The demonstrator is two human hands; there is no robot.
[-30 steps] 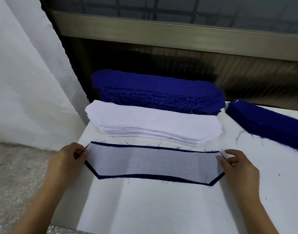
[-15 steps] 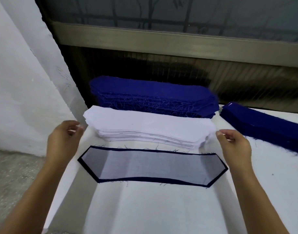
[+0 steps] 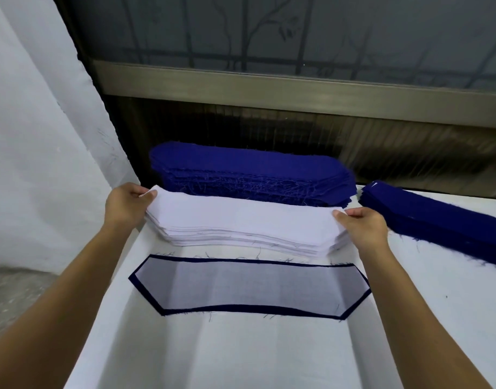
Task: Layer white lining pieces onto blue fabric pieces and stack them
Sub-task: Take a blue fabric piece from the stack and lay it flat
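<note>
Both arms reach forward; left hand [image 3: 125,203] and right hand [image 3: 363,223] fingers pinch opposite ends of the white lining stack's [image 3: 241,223] thin top sheet.

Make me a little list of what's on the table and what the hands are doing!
left hand: pinching the left end of the white lining stack
right hand: pinching the stack's right end
finished piece: white lining on blue fabric, flat, nearest the person
blue stack: behind the white stack
second blue stack: far right
table: covered in white cloth
</note>
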